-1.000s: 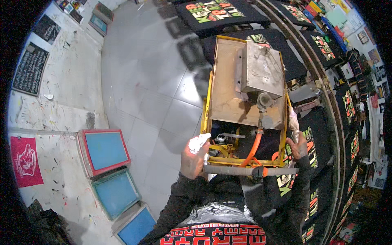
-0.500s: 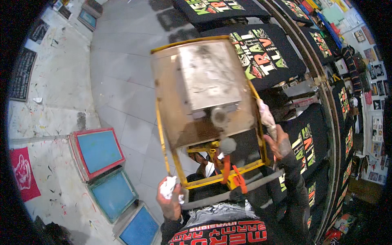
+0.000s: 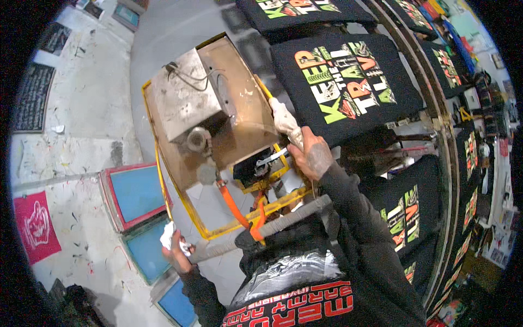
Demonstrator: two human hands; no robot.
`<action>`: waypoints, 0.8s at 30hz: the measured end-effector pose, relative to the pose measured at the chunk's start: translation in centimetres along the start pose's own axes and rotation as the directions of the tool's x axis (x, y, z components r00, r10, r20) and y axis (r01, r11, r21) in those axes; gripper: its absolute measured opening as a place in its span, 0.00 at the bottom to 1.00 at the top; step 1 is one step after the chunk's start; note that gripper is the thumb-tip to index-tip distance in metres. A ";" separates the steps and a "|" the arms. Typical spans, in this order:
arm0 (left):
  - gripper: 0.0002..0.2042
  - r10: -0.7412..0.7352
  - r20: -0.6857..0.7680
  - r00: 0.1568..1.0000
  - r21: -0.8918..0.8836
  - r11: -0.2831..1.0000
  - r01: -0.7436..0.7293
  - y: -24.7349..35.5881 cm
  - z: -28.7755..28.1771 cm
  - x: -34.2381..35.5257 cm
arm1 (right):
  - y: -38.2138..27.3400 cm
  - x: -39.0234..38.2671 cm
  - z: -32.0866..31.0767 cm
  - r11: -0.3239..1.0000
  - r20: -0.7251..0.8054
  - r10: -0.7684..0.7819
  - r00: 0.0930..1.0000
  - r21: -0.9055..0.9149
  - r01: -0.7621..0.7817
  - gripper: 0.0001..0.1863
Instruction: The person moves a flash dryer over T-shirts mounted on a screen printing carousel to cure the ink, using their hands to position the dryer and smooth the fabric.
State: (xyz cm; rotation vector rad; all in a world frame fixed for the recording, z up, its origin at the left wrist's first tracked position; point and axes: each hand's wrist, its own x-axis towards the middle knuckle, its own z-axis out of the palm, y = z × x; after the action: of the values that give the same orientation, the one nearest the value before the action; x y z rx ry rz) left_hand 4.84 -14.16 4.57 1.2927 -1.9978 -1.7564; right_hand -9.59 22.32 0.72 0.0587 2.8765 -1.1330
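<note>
Head view: the frame (image 3: 280,204), yellow, is held up between both hands over the floor (image 3: 212,98), just left of the second shirt (image 3: 348,82) and apparently not above any print. The left hand (image 3: 177,250) has its fingers curled round one white-wrapped grip (image 3: 168,233); the right hand (image 3: 315,153) has its fingers clamped on the other grip (image 3: 283,117).

On the shirts that show well, the many-coloured prints look finished, so that part seems done. The frame does not look set down yet; what else is left, I cannot tell.

Counts: one frame, with one panel (image 3: 245,103), one box (image 3: 182,98) and one orange hose (image 3: 231,203); two grips; at least four printed shirts on the near side of the rail (image 3: 422,68), more beyond it, too bent at the rim to count surely; three blue screens (image 3: 136,192) at lower left.
</note>
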 end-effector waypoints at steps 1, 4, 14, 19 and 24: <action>0.10 -0.023 0.005 1.000 0.011 1.000 0.023 1.4 1.0 0.2 | -0.2 1.4 -0.1 1.000 0.008 -0.012 1.000 0.005 0.012 0.17; 0.10 0.078 0.061 0.995 -0.027 0.997 -0.076 1.1 2.0 4.4 | -0.5 5.9 -0.2 0.998 0.024 -0.050 0.998 0.046 0.049 0.18; 0.10 0.223 0.136 0.965 0.045 0.972 -0.231 8.4 8.4 18.3 | -2.6 20.0 1.6 0.999 -0.018 -0.008 1.000 -0.037 0.008 0.23; 0.11 0.279 0.174 0.944 -0.012 0.960 -0.281 11.9 12.4 23.5 | -3.0 24.6 2.2 1.000 -0.030 -0.011 0.999 0.027 0.011 0.26; 0.10 0.303 0.261 0.916 -0.042 0.952 -0.303 15.2 16.7 28.7 | -2.0 26.3 2.1 0.995 -0.147 0.076 0.986 0.081 -0.064 0.23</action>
State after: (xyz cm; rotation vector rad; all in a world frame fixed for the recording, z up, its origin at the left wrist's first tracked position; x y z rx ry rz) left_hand -30.47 -23.32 1.92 0.7217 -2.1913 -1.8501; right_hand -35.91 19.92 -1.04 0.2566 2.9314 -1.2768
